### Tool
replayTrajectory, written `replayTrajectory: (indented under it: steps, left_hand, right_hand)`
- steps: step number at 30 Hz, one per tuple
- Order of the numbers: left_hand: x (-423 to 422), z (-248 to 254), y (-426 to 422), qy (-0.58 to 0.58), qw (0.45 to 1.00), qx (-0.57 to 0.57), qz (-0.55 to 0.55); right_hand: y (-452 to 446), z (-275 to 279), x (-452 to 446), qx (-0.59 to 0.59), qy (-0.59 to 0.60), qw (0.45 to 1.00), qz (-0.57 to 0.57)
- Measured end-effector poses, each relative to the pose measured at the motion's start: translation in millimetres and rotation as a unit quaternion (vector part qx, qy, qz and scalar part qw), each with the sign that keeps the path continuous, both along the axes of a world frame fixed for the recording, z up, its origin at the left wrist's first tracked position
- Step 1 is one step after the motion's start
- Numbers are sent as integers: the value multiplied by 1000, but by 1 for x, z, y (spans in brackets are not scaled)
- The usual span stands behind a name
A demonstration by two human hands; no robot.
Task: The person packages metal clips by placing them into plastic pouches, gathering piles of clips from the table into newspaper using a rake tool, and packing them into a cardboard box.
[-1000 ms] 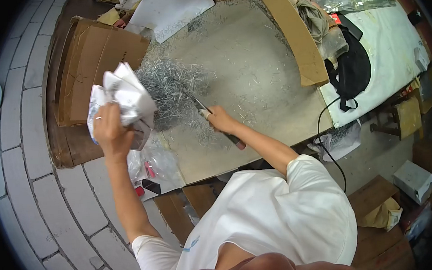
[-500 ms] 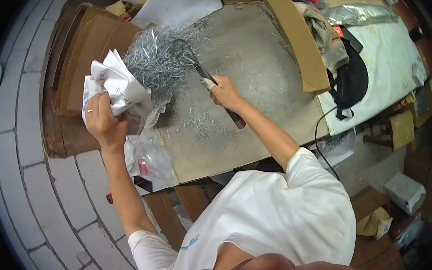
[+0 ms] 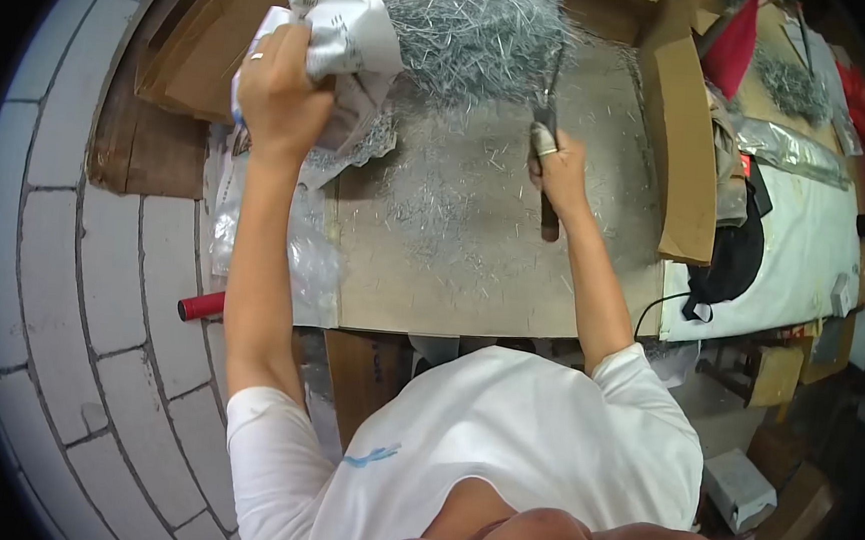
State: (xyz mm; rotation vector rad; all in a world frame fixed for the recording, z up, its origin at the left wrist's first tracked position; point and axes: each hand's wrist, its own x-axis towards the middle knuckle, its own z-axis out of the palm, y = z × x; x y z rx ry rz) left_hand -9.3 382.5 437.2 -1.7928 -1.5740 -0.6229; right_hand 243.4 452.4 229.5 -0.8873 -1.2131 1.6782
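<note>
My left hand [image 3: 282, 94], with a ring on one finger, is closed around a crumpled white printed bag [image 3: 354, 26] at the left of the work surface. Right beside the bag lies a large heap of thin silvery metal pins or wire pieces [image 3: 473, 42]. My right hand [image 3: 563, 174], with a pale wrap on one digit, grips a dark-handled tool [image 3: 549, 223]. The tool's narrow metal end points away from me and meets the heap's right edge; its exact shape is unclear.
Loose pins lie scattered over the grey-beige tabletop [image 3: 493, 264]. A cardboard flap [image 3: 677, 147] stands along the right side, and a cardboard box [image 3: 208, 44] is at the left. Clear plastic [image 3: 298, 261] lies near the front left edge. A red cylinder [image 3: 201, 305] sticks out there.
The view has shifted. My right hand has moved the tool to the right, swinging it from slanted to nearly straight away from me. The heap is spread wider. My left hand still holds the bag.
</note>
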Motion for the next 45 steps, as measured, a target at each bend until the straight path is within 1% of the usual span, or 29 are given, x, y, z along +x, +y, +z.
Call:
replayTrajectory:
  steps: [1, 2, 4, 7, 8, 9, 11, 15, 16, 19, 20, 21, 23, 25, 27, 28, 29, 30, 31, 33, 34, 35, 37, 38, 39, 41, 42, 43, 45]
  left_hand:
    - [-8, -10, 5, -31, 1000, 1, 7]
    - [-20, -20, 12, -24, 999, -26, 7]
    - [-2, -21, 11, -8, 1000, -25, 1]
    - [-16, -23, 27, 12, 1000, -11, 9]
    - [-21, -28, 33, 11, 1000, -5, 12]
    - [-18, -28, 35, 9, 1000, 3, 12]
    - [-8, -24, 41, 29, 999, 10, 15]
    - [-11, -34, 40, -13, 1000, 12, 22]
    - [-8, -33, 40, 11, 1000, 9, 7]
    - [0, -23, 38, 59, 998, 14, -16]
    - [-3, -24, 37, 30, 999, 14, 1]
    - [-2, -26, 36, -2, 1000, 14, 16]
    - [3, -25, 40, 6, 1000, 21, -2]
    - [14, -20, 37, 33, 997, 47, -50]
    - [20, -5, 26, 23, 998, 44, -33]
    - [25, 3, 20, 17, 997, 41, -70]
    - [29, 7, 17, 12, 993, 40, -110]
    - [35, 5, 19, 86, 986, 55, -129]
    - [34, 8, 20, 88, 987, 55, -123]
    - [32, 9, 16, 32, 990, 42, -128]
    - [25, 5, 19, 2, 992, 44, -120]
    - [31, 3, 18, -1, 991, 45, -125]
    - [44, -4, 20, 37, 989, 16, -142]
    - [41, -15, 29, 67, 988, 39, -130]
    - [37, -15, 29, 68, 989, 35, -127]
    - [31, -12, 30, -22, 993, 50, -105]
    - [32, -12, 32, -8, 992, 47, -114]
    - [35, -14, 34, -10, 991, 51, -123]
    - [34, -23, 36, 74, 990, 42, -115]
  right_hand:
    - [4, -4, 0, -6, -3, 1000, 7]
    - [15, -8, -1, -15, -23, 1000, 11]
    - [22, -7, 2, -24, -46, 999, -8]
    - [11, -21, 9, 28, -32, 999, -34]
    - [19, -29, 11, 26, -60, 998, -22]
    - [16, -28, 13, 23, -65, 997, -21]
    - [25, -18, 8, -32, -66, 997, -37]
    - [22, -38, 8, -10, -64, 998, -24]
    - [26, -38, 6, -40, -57, 997, -25]
    - [7, -15, 14, -49, -30, 998, -32]
    - [6, -38, 17, -19, -13, 999, -37]
    - [3, -39, 18, -23, -16, 999, -34]
    - [6, -36, 19, -96, -79, 992, -34]
    - [-13, -30, 28, -84, -69, 994, -18]
    - [-31, -38, 40, -67, -25, 997, 14]
    - [-36, -38, 44, -70, -30, 997, 18]
    - [-39, -36, 47, -90, -64, 994, 21]
    - [-42, -34, 48, -108, -96, 989, 24]
    - [-48, -28, 50, -107, -95, 989, 31]
    - [-70, -15, 62, -69, -30, 997, 29]
    - [-68, -30, 66, -32, -70, 997, 22]
    - [-66, -33, 65, -32, -73, 997, 16]
    - [-59, -30, 58, -84, -145, 986, 14]
    - [-62, -23, 57, -76, -129, 989, 18]
    - [-61, -29, 56, -78, -128, 988, 22]
    - [-65, -51, 59, -113, -111, 987, 18]
    - [-57, -52, 51, -139, -128, 981, 38]
    - [-58, -46, 51, -136, -129, 982, 28]
    - [-56, -34, 39, -128, -88, 987, 42]
